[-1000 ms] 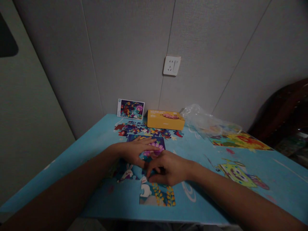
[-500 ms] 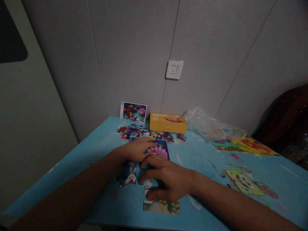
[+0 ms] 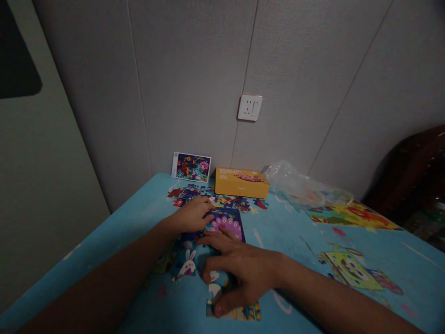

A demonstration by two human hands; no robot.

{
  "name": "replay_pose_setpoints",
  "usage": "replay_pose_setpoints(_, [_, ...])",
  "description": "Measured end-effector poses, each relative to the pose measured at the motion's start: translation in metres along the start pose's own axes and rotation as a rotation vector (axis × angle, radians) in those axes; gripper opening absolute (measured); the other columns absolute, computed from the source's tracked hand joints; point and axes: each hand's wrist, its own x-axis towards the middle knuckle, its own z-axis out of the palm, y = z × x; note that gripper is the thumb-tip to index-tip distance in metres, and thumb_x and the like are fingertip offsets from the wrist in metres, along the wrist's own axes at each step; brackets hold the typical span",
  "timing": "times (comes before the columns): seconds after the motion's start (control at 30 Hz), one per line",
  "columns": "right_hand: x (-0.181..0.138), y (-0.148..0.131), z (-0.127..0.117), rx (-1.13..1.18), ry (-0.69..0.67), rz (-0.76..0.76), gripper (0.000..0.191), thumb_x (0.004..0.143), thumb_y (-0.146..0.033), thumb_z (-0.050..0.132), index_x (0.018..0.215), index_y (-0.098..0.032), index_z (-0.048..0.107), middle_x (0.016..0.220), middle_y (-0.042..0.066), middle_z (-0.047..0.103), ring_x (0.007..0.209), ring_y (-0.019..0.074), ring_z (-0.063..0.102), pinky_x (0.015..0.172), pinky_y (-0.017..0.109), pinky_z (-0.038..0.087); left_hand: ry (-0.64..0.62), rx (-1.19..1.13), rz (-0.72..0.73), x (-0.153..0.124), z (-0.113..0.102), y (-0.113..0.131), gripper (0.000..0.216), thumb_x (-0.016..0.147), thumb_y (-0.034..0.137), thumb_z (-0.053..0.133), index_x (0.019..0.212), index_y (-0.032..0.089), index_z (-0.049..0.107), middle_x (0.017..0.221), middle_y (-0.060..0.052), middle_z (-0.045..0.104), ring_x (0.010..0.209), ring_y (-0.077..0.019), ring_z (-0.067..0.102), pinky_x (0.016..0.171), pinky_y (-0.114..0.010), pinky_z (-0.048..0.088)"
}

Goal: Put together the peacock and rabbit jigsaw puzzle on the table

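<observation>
A partly assembled jigsaw puzzle (image 3: pixel 225 221) lies on the table, showing a pink fan-shaped figure on dark blue and a white rabbit (image 3: pixel 188 263) lower left. My left hand (image 3: pixel 195 214) rests at its upper left edge, fingers extended. Over the puzzle's lower right part spreads my right hand (image 3: pixel 239 264), fingers apart. Its thumb touches the bottom strip of pieces (image 3: pixel 248 313), which has yellow leaf shapes. Much of the puzzle's middle is hidden beneath the right hand, and the left forearm covers some of its left side.
Loose puzzle pieces (image 3: pixel 239 202) lie scattered behind the puzzle. A picture card (image 3: pixel 191 167) leans on the wall beside a yellow box (image 3: pixel 242 183). At the back right, a clear plastic bag (image 3: pixel 295 185) partly covers a colourful sheet (image 3: pixel 358 216). The tablecloth (image 3: pixel 285 250) is blue with printed cartoons.
My left hand has slid left and away from my right hand, uncovering more of the pink figure. My right thumb has moved down onto the bottom strip. The view has tilted up slightly.
</observation>
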Motion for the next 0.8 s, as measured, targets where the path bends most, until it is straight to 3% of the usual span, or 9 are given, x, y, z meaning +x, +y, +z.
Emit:
replay_pose_setpoints(0.23, [-0.002,-0.004,-0.005,-0.039,0.011,0.035,0.053,0.066,-0.058,0.078,0.103,-0.024,0.061,0.139,0.012,0.044,0.133,0.0317,0.04,0.108,0.051,0.029,0.01,0.01,-0.044,0.0,-0.002,0.002,0.038,0.091,0.034,0.048,0.119,0.015,0.067,0.116,-0.013,0.061,0.113,-0.026,0.055,0.102,-0.037,0.042])
replay_pose_setpoints(0.43, [-0.004,-0.002,-0.004,-0.039,0.034,0.027,0.056,0.061,-0.06,0.08,0.1,-0.023,0.062,0.139,0.011,0.042,0.129,0.031,0.043,0.107,0.047,0.031,0.048,0.206,-0.23,-0.001,-0.008,-0.003,0.035,0.089,0.039,0.049,0.103,0.015,0.07,0.106,-0.015,0.064,0.106,-0.0298,0.059,0.095,-0.041,0.045])
replay_pose_setpoints(0.63, [-0.005,0.008,-0.002,-0.049,0.102,0.049,0.06,0.063,-0.062,0.079,0.105,-0.022,0.061,0.132,0.012,0.046,0.123,0.0296,0.045,0.106,0.046,0.033,0.005,0.299,-0.412,-0.004,-0.012,-0.004,0.053,0.087,0.055,0.048,0.109,0.011,0.067,0.112,-0.022,0.065,0.111,-0.0368,0.058,0.093,-0.044,0.045])
replay_pose_setpoints(0.8, [-0.009,0.016,-0.008,-0.093,0.112,0.116,0.054,0.069,-0.061,0.074,0.105,-0.022,0.063,0.134,0.014,0.045,0.127,0.0315,0.043,0.107,0.053,0.028,0.001,0.248,-0.473,-0.003,-0.01,-0.007,0.057,0.086,0.054,0.047,0.112,0.006,0.064,0.114,-0.026,0.063,0.108,-0.0385,0.061,0.09,-0.046,0.048])
